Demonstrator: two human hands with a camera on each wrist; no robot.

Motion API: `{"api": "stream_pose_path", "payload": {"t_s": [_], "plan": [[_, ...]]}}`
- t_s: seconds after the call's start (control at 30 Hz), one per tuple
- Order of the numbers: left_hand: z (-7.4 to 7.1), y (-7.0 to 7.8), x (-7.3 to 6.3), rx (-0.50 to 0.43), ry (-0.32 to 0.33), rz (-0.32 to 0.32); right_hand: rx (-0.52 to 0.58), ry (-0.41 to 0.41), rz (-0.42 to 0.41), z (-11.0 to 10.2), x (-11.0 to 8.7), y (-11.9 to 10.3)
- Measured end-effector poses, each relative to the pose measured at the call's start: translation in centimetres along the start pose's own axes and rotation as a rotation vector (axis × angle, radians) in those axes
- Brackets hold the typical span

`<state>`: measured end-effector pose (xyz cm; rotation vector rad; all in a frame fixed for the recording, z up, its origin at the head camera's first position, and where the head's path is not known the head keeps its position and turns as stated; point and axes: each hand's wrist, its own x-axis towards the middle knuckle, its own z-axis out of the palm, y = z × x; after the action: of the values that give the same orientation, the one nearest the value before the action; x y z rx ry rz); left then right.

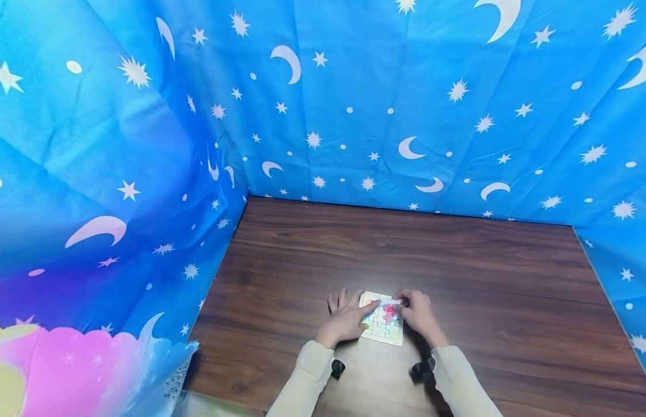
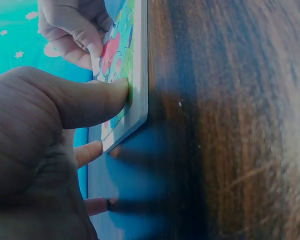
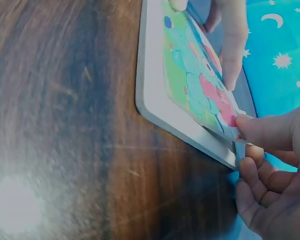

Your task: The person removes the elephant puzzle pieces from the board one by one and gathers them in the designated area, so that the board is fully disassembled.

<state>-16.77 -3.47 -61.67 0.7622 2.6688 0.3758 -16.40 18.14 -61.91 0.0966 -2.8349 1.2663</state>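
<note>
Puzzle in white tray, left hand touching, fingers spread, right hand pinching puzzle's raised edge

A jigsaw puzzle is lying on the worktop, its green, blue and pink pieces interlocking inside a pale, round-cornered tray; near one corner, their edge is standing slightly clear of the tray.

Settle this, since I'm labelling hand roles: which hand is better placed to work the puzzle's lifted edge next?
Probably the right hand: its thumb and fingers pinch the lifted edge of the puzzle. The left hand is at the opposite side, thumb on the puzzle, seemingly steadying it.
</note>
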Motion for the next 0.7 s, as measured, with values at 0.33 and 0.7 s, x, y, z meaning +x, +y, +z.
{"api": "stream_pose_path", "payload": {"t_s": [0.33, 0.7], "plan": [[-0.1, 0.1, 0.0, 0.0, -0.012, -0.015, -0.123, 0.148, -0.222, 1.5, -1.0, 1.2], [-0.3, 0.2, 0.0, 0.011, -0.015, -0.015, -0.043, 0.203, -0.167, 2.1, -1.1, 1.5]]}}
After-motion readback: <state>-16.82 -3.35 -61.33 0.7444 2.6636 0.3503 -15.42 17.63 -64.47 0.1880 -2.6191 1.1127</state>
